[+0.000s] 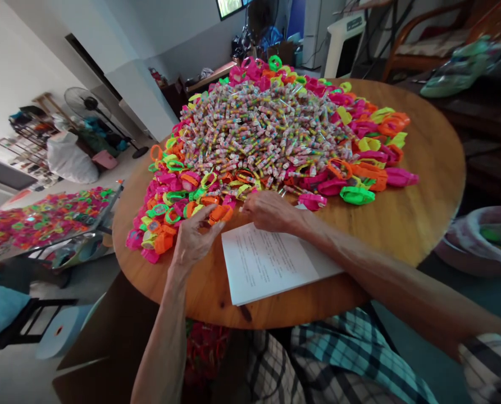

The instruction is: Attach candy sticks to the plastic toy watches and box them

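A round wooden table (pixel 427 185) carries a big heap of small candy tubes (pixel 263 129), ringed by several neon pink, orange, green and yellow plastic toy pieces (pixel 360 168). My left hand (pixel 195 238) rests at the near edge of the heap, its fingers closed on an orange toy piece (pixel 220 214). My right hand (pixel 269 210) lies palm down just right of it, fingertips pinching at a small piece next to the orange one; what it holds is hidden. A white printed sheet (pixel 267 264) lies under my right wrist.
At the left a tray (pixel 52 219) holds several more neon toy pieces, with a standing fan (pixel 86 106) and a white sack behind. A wooden chair (pixel 427 33) stands at the back right. A pink basin (pixel 482 241) sits at the right.
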{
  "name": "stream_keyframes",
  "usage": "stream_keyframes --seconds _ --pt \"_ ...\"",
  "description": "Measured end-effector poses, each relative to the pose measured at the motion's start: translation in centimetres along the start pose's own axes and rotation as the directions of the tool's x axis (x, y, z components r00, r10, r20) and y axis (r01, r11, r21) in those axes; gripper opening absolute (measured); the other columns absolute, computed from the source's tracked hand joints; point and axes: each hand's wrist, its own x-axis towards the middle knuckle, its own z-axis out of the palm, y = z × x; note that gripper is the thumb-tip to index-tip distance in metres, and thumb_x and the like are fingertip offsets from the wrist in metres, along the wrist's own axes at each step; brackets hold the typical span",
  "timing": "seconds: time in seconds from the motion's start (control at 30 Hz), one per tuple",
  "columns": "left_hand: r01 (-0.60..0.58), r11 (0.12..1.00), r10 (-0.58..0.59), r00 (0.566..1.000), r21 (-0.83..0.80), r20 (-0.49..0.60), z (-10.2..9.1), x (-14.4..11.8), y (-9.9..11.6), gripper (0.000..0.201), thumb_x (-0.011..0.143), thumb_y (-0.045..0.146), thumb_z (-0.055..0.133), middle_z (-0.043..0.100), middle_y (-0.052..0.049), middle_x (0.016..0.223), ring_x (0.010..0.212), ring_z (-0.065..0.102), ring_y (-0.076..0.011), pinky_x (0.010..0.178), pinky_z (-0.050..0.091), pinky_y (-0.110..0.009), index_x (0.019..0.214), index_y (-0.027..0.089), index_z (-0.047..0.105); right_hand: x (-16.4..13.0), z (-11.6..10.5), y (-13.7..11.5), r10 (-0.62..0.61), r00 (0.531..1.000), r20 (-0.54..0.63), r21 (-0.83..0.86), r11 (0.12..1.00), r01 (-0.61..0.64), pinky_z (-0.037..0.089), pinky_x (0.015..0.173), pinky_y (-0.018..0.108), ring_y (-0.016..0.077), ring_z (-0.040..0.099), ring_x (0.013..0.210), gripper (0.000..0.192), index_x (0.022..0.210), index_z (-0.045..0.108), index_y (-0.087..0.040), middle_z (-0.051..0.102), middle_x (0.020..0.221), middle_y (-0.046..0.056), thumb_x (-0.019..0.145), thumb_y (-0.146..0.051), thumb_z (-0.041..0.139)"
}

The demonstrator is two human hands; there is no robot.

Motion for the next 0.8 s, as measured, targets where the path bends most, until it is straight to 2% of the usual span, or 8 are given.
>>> stream_keyframes --seconds 0.13,0.27,0.43,0.6,0.67,0.73,0.8 --pt "-0.033 0.998 0.042 0.987 -0.061 0.155 1.0 0.0 0.8 0.045 0.087 0.036 0.077 0.078 -0.009 0.123 0.105 0.075 -0.0230 0.095 0.061 -0.036 0.129 0.019 0.074 -1.6 -0.9 0.4 0.020 0.998 -0.059 0.101 0.995 -0.014 0.033 0.068 0.030 0.0161 0.058 0.078 0.026 0.088 0.076 -0.014 0.073 0.088 0.010 0.098 -0.016 0.051" --pt "-0.040 0.999 0.044 0.973 -0.024 0.226 1.7 0.3 0.7 0.039 0.087 0.037 0.074 0.080 -0.008 0.111 0.096 0.074 -0.0224 0.086 0.060 -0.034 0.122 0.018 0.076 -3.6 -1.0 0.3 0.041 0.998 -0.039 0.153 0.988 -0.034 0.030 0.068 0.032 0.0152 0.054 0.072 0.028 0.082 0.075 -0.016 0.069 0.077 0.008 0.099 -0.021 0.053" --pt "-0.019 0.996 -0.005 0.961 0.085 0.276 1.8 0.2 1.1 0.039 0.086 0.037 0.070 0.078 -0.005 0.097 0.083 0.070 -0.0203 0.072 0.056 -0.030 0.119 0.017 0.076 -5.1 -0.3 0.1 0.054 0.998 -0.021 0.151 0.987 -0.051 0.030 0.068 0.032 0.0163 0.055 0.073 0.031 0.088 0.076 -0.015 0.072 0.083 0.010 0.101 -0.022 0.049" --pt "-0.033 0.994 -0.005 0.942 0.109 0.335 1.6 0.4 1.2 0.043 0.086 0.035 0.067 0.077 -0.007 0.111 0.093 0.070 -0.0209 0.080 0.055 -0.031 0.124 0.016 0.072 -5.3 0.5 0.0 0.065 0.998 -0.028 0.106 0.993 -0.061 0.030 0.070 0.033 0.0187 0.058 0.084 0.030 0.100 0.076 -0.014 0.073 0.100 0.011 0.104 -0.023 0.047" --pt "-0.052 0.990 -0.001 0.929 0.134 0.369 1.4 0.8 1.5 0.034 0.089 0.037 0.065 0.076 -0.005 0.101 0.083 0.067 -0.0184 0.074 0.052 -0.030 0.116 0.017 0.074 -5.3 0.8 0.0 0.064 0.997 -0.029 0.088 0.994 -0.062 0.029 0.068 0.033 0.0187 0.057 0.084 0.031 0.100 0.075 -0.014 0.072 0.103 0.012 0.105 -0.024 0.047" --pt "-0.082 0.985 0.011 0.907 0.150 0.422 1.0 1.6 2.0 0.026 0.094 0.041 0.058 0.068 -0.001 0.080 0.069 0.057 -0.0150 0.065 0.045 -0.028 0.092 0.019 0.072 -5.4 0.8 -0.1 0.070 0.997 -0.031 0.080 0.995 -0.067 0.026 0.067 0.034 0.0183 0.057 0.083 0.031 0.099 0.074 -0.013 0.071 0.104 0.011 0.106 -0.025 0.046" --pt "-0.087 0.985 0.006 0.883 0.150 0.470 0.7 2.5 2.6 0.041 0.099 0.044 0.049 0.050 0.001 0.062 0.058 0.043 -0.0124 0.057 0.034 -0.028 0.067 0.020 0.056 -5.5 0.9 -0.1 0.076 0.996 -0.036 0.079 0.994 -0.073 0.024 0.066 0.035 0.0179 0.056 0.082 0.031 0.098 0.074 -0.014 0.071 0.103 0.011 0.106 -0.025 0.046"
